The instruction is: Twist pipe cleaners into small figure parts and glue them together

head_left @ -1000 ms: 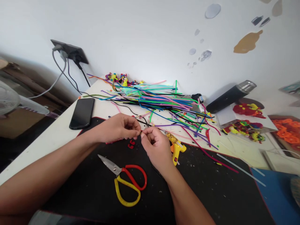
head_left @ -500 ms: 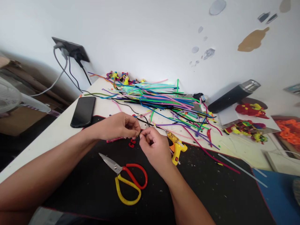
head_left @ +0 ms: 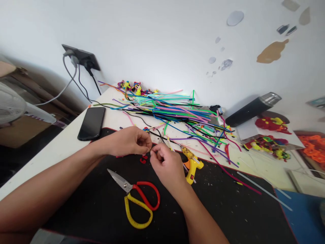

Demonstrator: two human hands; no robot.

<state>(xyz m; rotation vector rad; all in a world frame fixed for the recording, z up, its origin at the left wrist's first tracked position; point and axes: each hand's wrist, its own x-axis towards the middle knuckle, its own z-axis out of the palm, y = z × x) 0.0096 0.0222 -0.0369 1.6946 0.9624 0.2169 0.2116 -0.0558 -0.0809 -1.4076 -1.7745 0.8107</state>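
Note:
My left hand [head_left: 132,140] and my right hand [head_left: 166,162] meet fingertip to fingertip above the black mat [head_left: 88,203]. Both are closed in a pinch; whatever lies between the fingers is too small to make out. Just below the left fingertips are small red curled pieces [head_left: 143,159] on the mat. Scissors [head_left: 132,189] with one red and one yellow handle lie nearer to me, blades pointing left. Beside my right hand rests a yellow glue gun [head_left: 193,166], its nozzle toward the pile behind.
Many coloured pipe cleaners [head_left: 175,108] spread along the wall. A black phone [head_left: 91,123] lies at left, under a wall socket [head_left: 81,57] with cables. A dark flask [head_left: 254,109] leans at right near a box with fuzzy figures [head_left: 269,145]. Clear glue sticks [head_left: 264,189] lie at right.
The camera view has tilted up slightly, so the things on the table sit a little lower. Both hands stay pinched together, with only a slight shift of the fingers.

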